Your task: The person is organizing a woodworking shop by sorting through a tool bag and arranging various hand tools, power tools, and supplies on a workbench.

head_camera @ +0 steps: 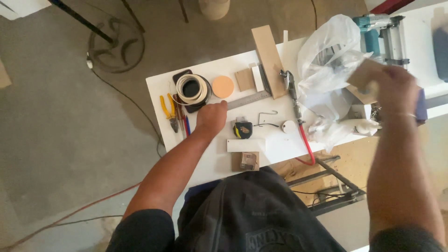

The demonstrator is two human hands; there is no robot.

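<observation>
My left hand (211,116) rests knuckles-down on the white table (205,161), fingers curled, right by the end of a steel ruler (248,99) and below a roll of white edge tape (192,88). Whether it pinches anything is hidden. My right hand (395,88) is raised at the right, blurred, gripping a small tan wooden block (365,76) next to a crumpled clear plastic bag (329,60). A black-and-yellow tape measure (243,129) lies just right of my left hand.
Yellow pliers (167,108), pencils (183,122), an orange disc (222,86), wood offcuts (268,58), an air tool with a red hose (298,119), a wire hook (267,119) and a white strip (246,144) lie on the table. A teal nail gun (379,32) sits far right. Cables cross the concrete floor.
</observation>
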